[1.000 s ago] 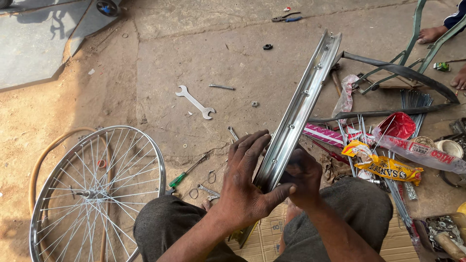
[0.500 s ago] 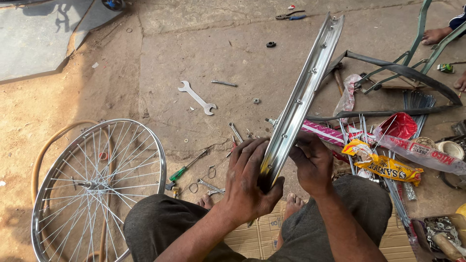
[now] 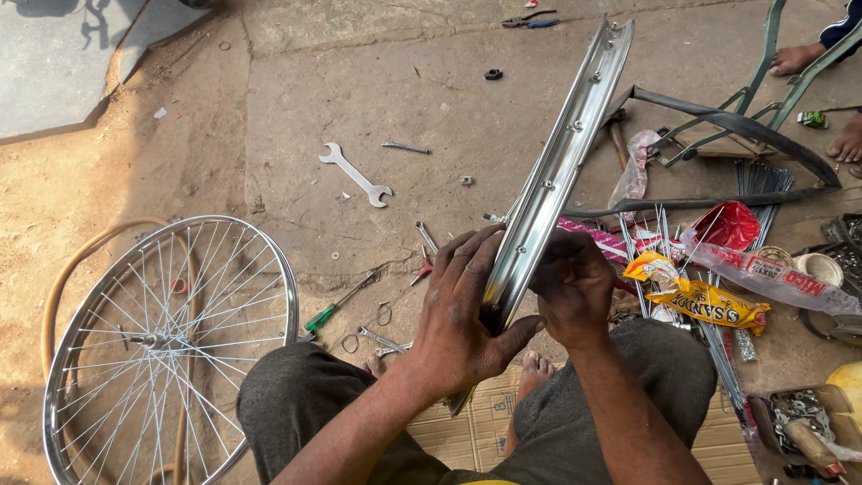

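Both hands grip a bare chrome wheel rim (image 3: 558, 171) held edge-on over the person's lap. L hand (image 3: 462, 319) wraps the rim's lower part, fingers spread across its outer face, thumb hooked under. R hand (image 3: 573, 286) clasps the opposite side, closed tight — knuckles facing up. The rim slants from the lap up and away to the top of the view, w/ spoke holes showing along its channel. On the ground to the left lies a complete spoked wheel (image 3: 166, 346). Ahead, on the concrete floor (image 3: 296, 99), are a silver open-ended wrench (image 3: 356, 175), a green-handled screwdriver (image 3: 337, 305) and small nuts. To the right — loose spokes (image 3: 759, 184), a yellow packet (image 3: 709, 301), a red wrapper (image 3: 732, 223) and a dark mudguard (image 3: 745, 130).
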